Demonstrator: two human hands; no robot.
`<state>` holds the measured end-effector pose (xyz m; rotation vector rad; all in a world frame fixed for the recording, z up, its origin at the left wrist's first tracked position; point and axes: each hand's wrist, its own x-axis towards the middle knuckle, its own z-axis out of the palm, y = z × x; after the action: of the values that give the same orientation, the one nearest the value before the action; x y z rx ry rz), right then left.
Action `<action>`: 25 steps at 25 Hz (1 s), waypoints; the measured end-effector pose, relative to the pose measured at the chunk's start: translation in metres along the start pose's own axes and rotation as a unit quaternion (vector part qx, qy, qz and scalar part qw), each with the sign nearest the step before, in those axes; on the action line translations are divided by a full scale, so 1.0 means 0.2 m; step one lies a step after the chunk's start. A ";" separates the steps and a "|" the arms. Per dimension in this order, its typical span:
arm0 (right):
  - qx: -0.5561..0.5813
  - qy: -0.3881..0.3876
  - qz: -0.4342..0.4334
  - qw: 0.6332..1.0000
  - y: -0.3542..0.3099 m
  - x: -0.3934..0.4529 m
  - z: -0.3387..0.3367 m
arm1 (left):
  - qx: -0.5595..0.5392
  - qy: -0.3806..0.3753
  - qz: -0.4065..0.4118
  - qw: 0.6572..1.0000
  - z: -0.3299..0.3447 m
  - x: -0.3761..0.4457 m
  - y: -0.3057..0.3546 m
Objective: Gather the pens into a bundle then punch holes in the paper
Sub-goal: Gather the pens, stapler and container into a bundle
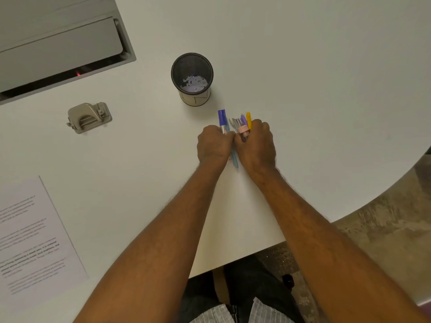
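Several pens (234, 123) lie together on the white table (303, 78), their tips pointing away from me. My left hand (214, 144) closes around a blue-capped marker (221, 117) and a light blue pen. My right hand (256, 145) closes around the pink, purple and yellow pens (248, 120). The two hands touch at the knuckles, and most of each pen is hidden under them. A grey hole punch (89, 117) sits far to the left. A printed sheet of paper (35, 241) lies at the near left.
A black mesh cup (192, 78) with paper bits inside stands just beyond the pens. A grey recessed cable hatch (58, 47) is at the far left. The table's curved edge (349, 213) runs along the right, floor beyond it.
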<state>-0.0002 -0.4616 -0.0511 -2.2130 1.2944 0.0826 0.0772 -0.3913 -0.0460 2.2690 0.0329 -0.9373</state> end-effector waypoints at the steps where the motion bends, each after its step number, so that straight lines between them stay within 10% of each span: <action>1: -0.002 0.000 0.003 1.000 0.00 0.00 -0.01 | 0.010 -0.002 0.003 1.000 0.00 0.00 0.00; 25: 0.054 0.006 -0.030 0.998 0.10 -0.07 -0.09 | 0.012 0.013 0.057 0.998 0.02 -0.06 -0.04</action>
<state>-0.0280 -0.4675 -0.0407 -2.1617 1.2097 -0.0220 0.0643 -0.3853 -0.0447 2.2794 -0.0944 -0.8523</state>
